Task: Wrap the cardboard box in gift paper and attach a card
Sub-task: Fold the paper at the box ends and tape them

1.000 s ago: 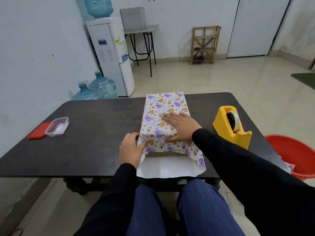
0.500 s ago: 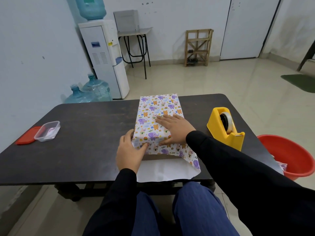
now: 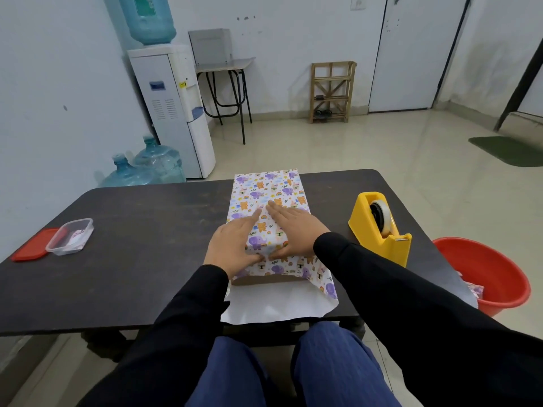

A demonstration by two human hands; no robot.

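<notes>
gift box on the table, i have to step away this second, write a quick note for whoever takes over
Left hand: open, flat on the gift paper over the cardboard box.
Right hand: open, pressing the same top, thumbs close together.
Box lies on the table; tape dispenser to its right, clear container and red lid at the far left.
Done: paper folded over the top.
Left: tape the seam (no tape visible), close the open near end where white paper sticks out, attach the card; far end unclear.
</notes>
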